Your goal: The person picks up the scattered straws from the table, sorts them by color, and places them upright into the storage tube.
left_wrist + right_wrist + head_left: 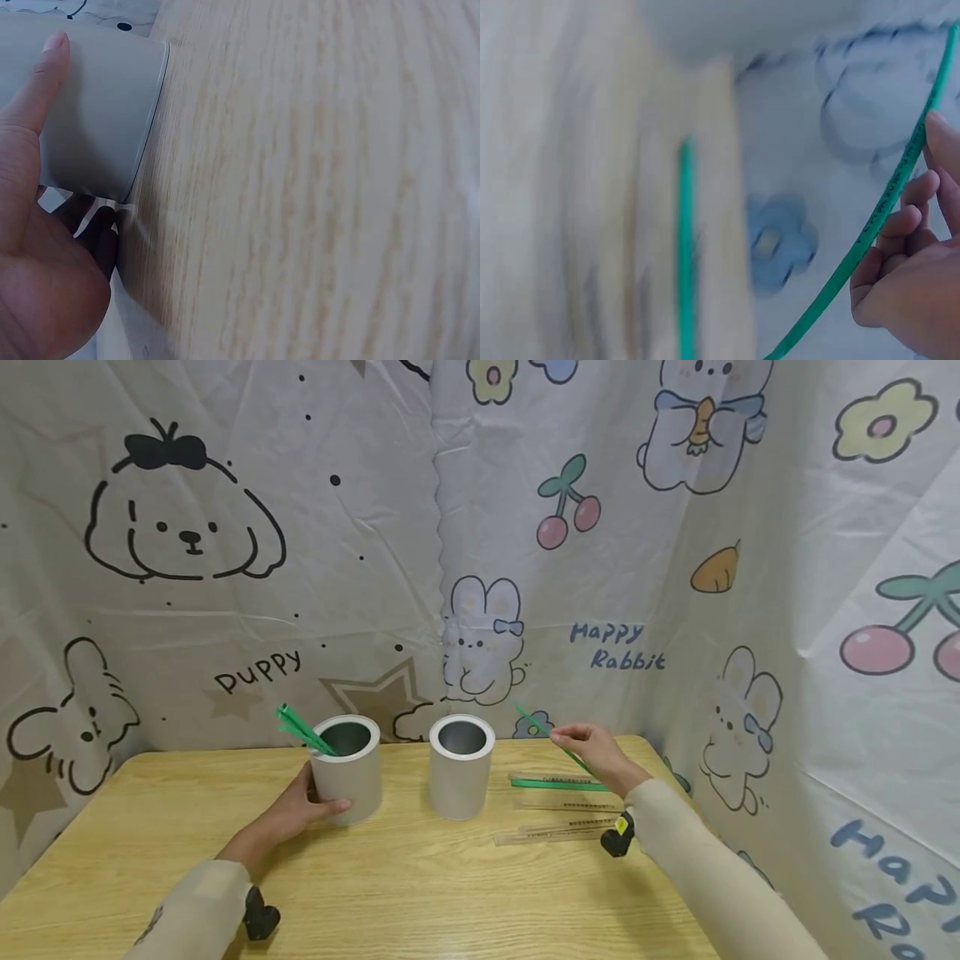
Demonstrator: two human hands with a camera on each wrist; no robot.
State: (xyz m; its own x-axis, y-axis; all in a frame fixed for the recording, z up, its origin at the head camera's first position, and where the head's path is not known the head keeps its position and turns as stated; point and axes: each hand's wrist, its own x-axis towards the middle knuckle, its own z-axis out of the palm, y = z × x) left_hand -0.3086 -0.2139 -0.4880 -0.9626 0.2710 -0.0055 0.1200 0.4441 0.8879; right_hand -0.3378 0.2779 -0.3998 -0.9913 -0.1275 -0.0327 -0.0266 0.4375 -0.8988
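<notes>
1. Clearly, we saw the left hand [296, 806] at the left container [358, 787]: its grip was wrapped about the wall, thumb laid along the front and fingers bent behind. We judged that this low hold steadied the container while leaving its mouth uncovered.

2. Several green strips [302, 727] leaned out over that container's rim toward the left; we took their length to be the reason, since the wall was too short to hold them upright.

3. At right, we noted the right hand [596, 752], its grip pinching one green strip [885, 206] between thumb and fingers, raised above the desk [420, 885]. The strip slanted, its far end pointing up and left; such a light pinch probably suited so slender a thing.

4. Between the hands we found the right container [460, 792], untouched, its mouth facing upward and nothing visible projecting from it.

5. Below the right hand lay another green strip [555, 785] among tan strips [562, 807], set roughly crosswise, presumably within easy reach. Their printing was too small for us to read.
</notes>
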